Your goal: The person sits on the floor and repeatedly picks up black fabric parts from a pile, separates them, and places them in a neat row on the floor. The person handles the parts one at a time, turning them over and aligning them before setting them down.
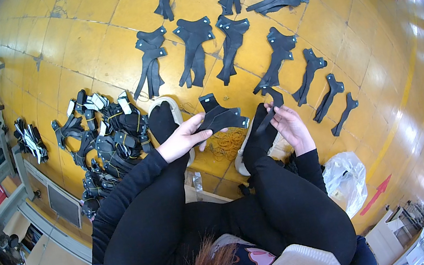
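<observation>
My left hand [182,138] pinches a forked black cut piece [217,116] with small pale labels at its ends, thumb on top. Just to the right, my right hand [290,124] grips a narrow, curved black strip [275,97] between thumb and fingers. Both hands are in front of my knees, above the floor. Below the forked piece lies a heap of yellow rubber bands [228,144] between my feet. Beyond my hands, similar black cut pieces [192,51] lie in small stacks in rows, with smaller ones [344,113] toward the right.
On the left a large pile of banded black bundles [110,130] sits on the yellow tiled floor [93,26], with another bundle [30,141] farther left. A clear plastic bag [346,180] lies by my right knee. Metal frames [18,165] stand along the left side.
</observation>
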Action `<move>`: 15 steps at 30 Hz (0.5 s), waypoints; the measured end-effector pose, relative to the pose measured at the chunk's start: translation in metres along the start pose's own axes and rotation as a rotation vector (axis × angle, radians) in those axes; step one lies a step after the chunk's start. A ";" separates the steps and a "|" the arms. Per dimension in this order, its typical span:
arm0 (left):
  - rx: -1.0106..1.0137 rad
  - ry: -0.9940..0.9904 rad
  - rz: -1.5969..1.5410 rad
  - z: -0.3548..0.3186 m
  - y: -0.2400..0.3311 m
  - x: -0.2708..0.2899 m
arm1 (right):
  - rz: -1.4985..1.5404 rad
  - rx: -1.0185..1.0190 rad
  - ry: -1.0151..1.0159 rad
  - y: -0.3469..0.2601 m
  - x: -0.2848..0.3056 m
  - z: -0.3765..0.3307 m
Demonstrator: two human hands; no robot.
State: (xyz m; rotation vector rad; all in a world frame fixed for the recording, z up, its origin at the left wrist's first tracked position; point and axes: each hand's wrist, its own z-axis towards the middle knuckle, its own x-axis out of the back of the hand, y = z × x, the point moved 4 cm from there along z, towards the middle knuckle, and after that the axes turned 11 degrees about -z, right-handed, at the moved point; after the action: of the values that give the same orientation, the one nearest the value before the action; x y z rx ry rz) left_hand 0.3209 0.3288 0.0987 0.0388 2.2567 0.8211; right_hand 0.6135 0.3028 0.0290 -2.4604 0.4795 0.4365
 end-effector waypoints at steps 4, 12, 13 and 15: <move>0.003 0.018 0.003 -0.003 -0.004 0.005 | 0.082 -0.110 -0.023 -0.009 -0.016 -0.004; 0.020 -0.001 0.043 0.001 0.001 0.000 | 0.016 -0.016 0.015 -0.013 -0.006 -0.008; 0.020 0.004 0.055 -0.001 0.002 0.000 | 0.008 -0.015 0.003 -0.019 -0.003 -0.009; 0.034 0.014 0.072 -0.002 0.003 0.000 | -0.096 0.069 0.076 -0.041 -0.009 -0.016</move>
State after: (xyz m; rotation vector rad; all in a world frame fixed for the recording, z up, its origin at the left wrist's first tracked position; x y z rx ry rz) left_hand 0.3187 0.3302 0.1021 0.1315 2.2942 0.8229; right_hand 0.6265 0.3268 0.0647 -2.4285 0.3990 0.2833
